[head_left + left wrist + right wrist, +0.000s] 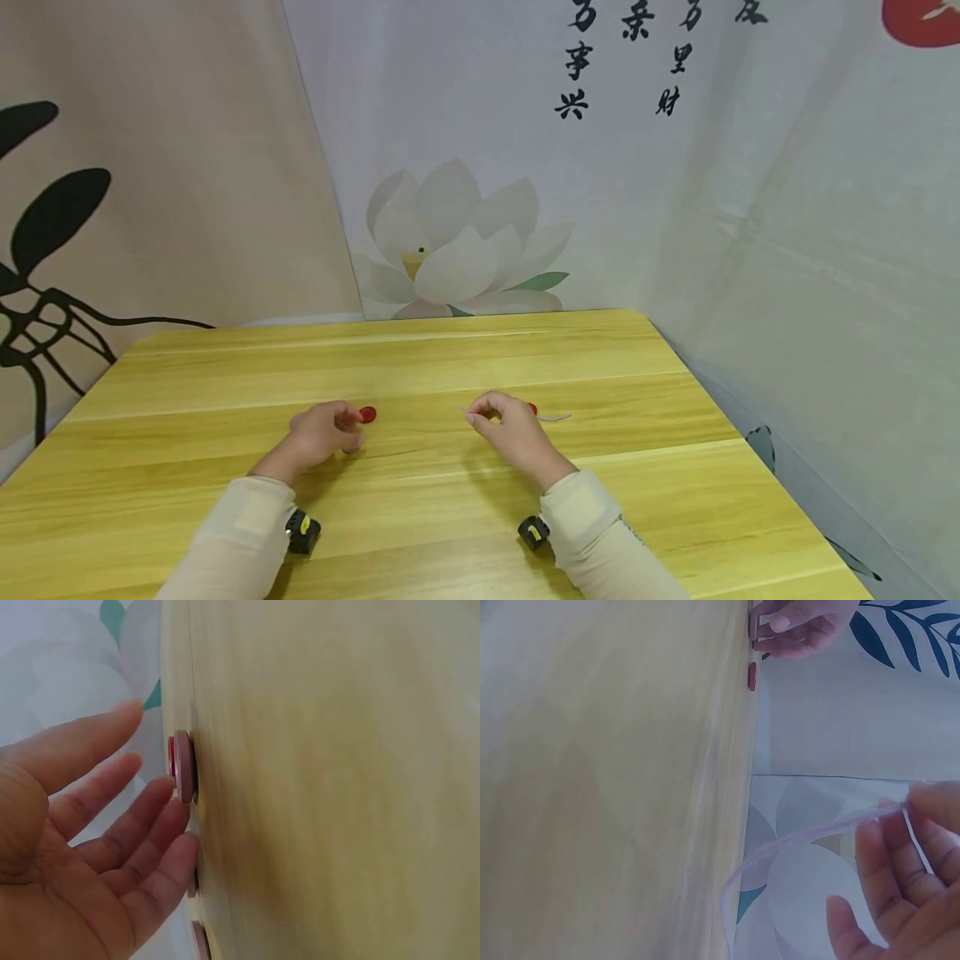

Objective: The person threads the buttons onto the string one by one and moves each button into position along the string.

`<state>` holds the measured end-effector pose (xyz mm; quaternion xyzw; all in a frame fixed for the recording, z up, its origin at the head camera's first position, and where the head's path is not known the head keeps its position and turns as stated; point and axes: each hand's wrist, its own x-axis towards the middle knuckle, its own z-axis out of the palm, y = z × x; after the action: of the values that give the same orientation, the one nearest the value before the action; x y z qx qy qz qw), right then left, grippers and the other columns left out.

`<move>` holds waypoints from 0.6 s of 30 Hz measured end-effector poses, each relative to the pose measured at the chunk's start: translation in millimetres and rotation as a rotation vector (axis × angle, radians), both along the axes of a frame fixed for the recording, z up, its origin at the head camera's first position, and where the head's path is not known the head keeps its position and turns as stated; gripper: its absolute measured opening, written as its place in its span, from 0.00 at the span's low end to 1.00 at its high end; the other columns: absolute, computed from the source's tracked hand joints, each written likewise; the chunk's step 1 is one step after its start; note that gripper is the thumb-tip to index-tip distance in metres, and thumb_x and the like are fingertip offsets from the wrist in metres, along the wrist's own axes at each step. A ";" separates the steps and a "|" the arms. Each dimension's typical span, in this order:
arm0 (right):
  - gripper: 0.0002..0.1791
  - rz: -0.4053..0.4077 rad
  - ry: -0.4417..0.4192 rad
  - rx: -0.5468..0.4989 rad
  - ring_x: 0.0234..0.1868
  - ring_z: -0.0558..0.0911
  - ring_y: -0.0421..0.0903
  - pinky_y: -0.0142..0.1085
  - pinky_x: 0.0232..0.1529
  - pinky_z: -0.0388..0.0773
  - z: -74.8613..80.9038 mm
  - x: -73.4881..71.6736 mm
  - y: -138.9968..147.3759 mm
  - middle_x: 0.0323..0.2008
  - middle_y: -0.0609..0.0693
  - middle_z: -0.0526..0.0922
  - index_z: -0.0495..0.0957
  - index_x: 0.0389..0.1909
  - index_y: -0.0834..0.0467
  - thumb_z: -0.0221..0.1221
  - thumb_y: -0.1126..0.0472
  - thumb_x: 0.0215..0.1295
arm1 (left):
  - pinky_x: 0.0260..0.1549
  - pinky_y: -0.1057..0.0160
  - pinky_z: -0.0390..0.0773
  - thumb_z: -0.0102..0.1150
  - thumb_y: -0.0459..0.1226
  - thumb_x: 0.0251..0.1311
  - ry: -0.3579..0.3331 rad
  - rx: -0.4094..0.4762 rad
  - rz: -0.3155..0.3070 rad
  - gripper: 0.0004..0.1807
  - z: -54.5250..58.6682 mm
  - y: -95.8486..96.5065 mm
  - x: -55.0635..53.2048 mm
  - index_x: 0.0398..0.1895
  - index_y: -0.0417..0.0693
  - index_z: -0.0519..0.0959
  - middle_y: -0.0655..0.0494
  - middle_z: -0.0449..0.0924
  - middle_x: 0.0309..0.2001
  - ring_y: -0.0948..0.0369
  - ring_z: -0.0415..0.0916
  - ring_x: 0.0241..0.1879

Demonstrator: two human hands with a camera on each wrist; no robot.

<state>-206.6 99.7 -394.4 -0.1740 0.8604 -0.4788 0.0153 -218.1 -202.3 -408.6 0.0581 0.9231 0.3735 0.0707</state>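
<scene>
My right hand (517, 437) pinches a thin pale string (802, 836) between thumb and fingertip. Below the pinch, the string sags in a curve toward the tabletop, and its tail lies out to the right of the hand. On the left, my left hand (322, 437) hovers low over the table with loosely bent fingers spread from the thumb. Just past its fingertips lies a small round red disc (367, 414). The left wrist view shows pinkish disc edges (184, 766) beside those fingers, partly hidden by them. A red piece (533, 408) peeks out behind my right hand.
Both hands are over a yellow wood-grain table (420, 517). Behind it hangs a pale cloth (480, 100) with a lotus print and dark lettering. Each wrist carries a small black camera, such as the right one (534, 532).
</scene>
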 end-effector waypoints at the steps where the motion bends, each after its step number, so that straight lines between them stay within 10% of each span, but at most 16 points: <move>1: 0.07 0.000 0.000 -0.002 0.43 0.77 0.47 0.41 0.44 0.75 -0.1 -0.1 0.1 0.37 0.43 0.81 0.80 0.41 0.57 0.57 0.58 0.70 | 0.51 0.37 0.50 0.68 0.35 0.55 -0.003 -0.010 -0.001 0.16 0.5 0.1 0.3 0.44 0.37 0.77 0.46 0.81 0.39 0.45 0.69 0.45; 18: 0.09 0.000 -0.006 0.010 0.43 0.76 0.46 0.43 0.46 0.74 0.4 0.6 1.4 0.38 0.42 0.81 0.80 0.42 0.58 0.57 0.57 0.70 | 0.47 0.45 0.53 0.70 0.28 0.49 -0.040 -0.052 -0.013 0.18 2.4 0.4 1.9 0.44 0.34 0.78 0.47 0.78 0.37 0.46 0.62 0.43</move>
<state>-206.0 101.1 -394.1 -0.1728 0.8626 -0.4752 0.0187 -216.1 -201.9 -406.2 0.0549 0.9304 0.3501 0.0932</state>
